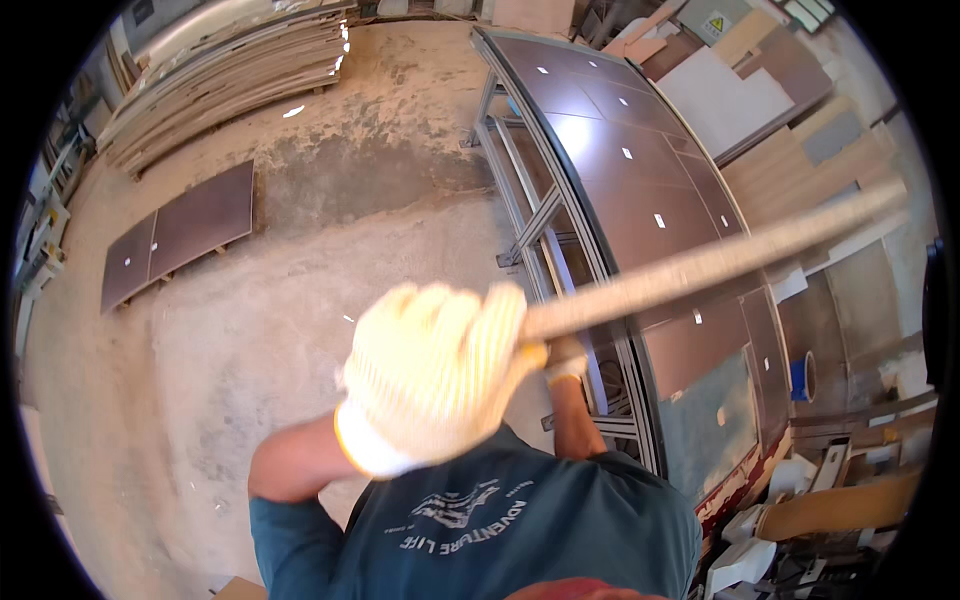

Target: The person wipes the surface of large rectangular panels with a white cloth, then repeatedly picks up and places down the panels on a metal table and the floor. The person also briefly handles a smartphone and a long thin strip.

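Note:
My left hand (pixel 430 365), in a pale ribbed work glove, is raised close to the camera, its fingers wrapped round the near end of a long light-brown wooden strip (pixel 710 265). The strip slants up to the right, above the table, and its far end is smeared by motion. Lower down and behind it is my right hand (pixel 567 366), also in a pale glove, beside the table's metal frame. The strip and the left hand cover the right hand's fingers, so its grip does not show.
A long metal-framed table (pixel 610 250) carries dark brown panels (pixel 640 205) with small white labels. Two more panels (pixel 205 215) lie low on the floor at left, before a stack of boards (pixel 235 85). Boards, a blue bucket (pixel 803 379) and scraps crowd the right side.

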Demonstrator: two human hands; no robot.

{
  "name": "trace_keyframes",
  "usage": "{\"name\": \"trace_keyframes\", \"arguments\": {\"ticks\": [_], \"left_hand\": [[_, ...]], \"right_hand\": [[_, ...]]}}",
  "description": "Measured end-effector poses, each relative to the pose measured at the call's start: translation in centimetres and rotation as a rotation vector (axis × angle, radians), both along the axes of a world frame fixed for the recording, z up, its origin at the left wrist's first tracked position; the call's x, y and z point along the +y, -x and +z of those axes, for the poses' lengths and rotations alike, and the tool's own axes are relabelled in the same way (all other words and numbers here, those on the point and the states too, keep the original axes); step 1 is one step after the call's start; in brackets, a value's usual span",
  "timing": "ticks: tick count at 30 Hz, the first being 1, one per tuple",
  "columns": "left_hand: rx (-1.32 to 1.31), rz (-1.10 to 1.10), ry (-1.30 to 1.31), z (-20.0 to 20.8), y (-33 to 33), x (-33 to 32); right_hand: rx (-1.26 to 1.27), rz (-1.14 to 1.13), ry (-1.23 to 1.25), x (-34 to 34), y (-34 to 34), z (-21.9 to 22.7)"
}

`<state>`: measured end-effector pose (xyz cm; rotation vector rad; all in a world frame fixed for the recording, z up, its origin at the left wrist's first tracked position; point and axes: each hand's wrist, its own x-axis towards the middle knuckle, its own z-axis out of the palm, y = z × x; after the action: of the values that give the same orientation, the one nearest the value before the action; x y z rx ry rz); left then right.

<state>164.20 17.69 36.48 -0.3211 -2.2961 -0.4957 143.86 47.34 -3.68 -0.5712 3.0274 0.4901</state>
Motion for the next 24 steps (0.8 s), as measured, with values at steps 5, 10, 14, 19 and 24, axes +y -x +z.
{"name": "trace_keyframes", "arguments": {"ticks": [5,10,14,19,24], "left_hand": [[0.041,0.063,0.127,-3.5,-2.2,-9.2],[0.030,0.055,0.156,-5.4,1.6,-21.6],[-0.004,0.026,0.102,-6.3,4.8,-32.5],[0.036,0.125,0.017,-6.6,4.4,-47.3],[-0.032,0.269,-0.122,-7.7,1.6,-64.8]], "right_hand": [[-0.499,-0.518,0.986,-12.4,-0.3,-3.7],[-0.651,-0.750,1.328,-26.4,0.9,-5.4],[-0.720,-0.854,1.467,-38.7,4.1,-5.7],[-0.813,-0.881,1.635,-56.8,8.0,-4.7],[-0.925,-0.868,1.824,-74.3,8.9,-6.9]]}}
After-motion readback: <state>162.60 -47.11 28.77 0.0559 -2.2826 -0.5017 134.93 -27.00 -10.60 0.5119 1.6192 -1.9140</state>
